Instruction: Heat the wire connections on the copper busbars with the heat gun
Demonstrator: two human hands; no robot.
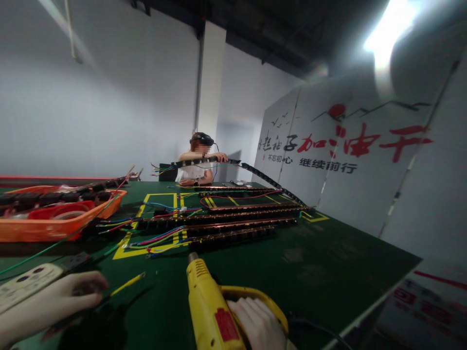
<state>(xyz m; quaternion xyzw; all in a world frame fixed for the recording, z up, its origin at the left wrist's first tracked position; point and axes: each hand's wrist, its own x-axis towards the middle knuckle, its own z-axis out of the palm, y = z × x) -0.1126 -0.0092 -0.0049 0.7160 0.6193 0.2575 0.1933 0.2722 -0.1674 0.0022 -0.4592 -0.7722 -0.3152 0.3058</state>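
My right hand (pixel 258 323) is wrapped round the handle of a yellow heat gun (pixel 207 306) with a red label. The gun's metal nozzle points away from me, towards the dark strips on the table. My left hand (pixel 78 294) is closed, pinching a dark wire whose yellow-sleeved end (pixel 126 285) sticks out to the right and ends in a small metal terminal. Beside the left hand lies a beige power strip (pixel 29 284) with a dark plug in it. Several dark strips with copper-coloured bars (pixel 226 233) lie side by side beyond the gun, with coloured wires (pixel 160 238) at their left ends.
An orange basket (pixel 73 228) of dark parts and red pieces stands at the left. The green table (pixel 328 272) has yellow tape outlines (pixel 127 253). Across it sits a person (pixel 197 163) wearing a headset, one hand on a long dark strip (pixel 262 174). A cable trails at the right.
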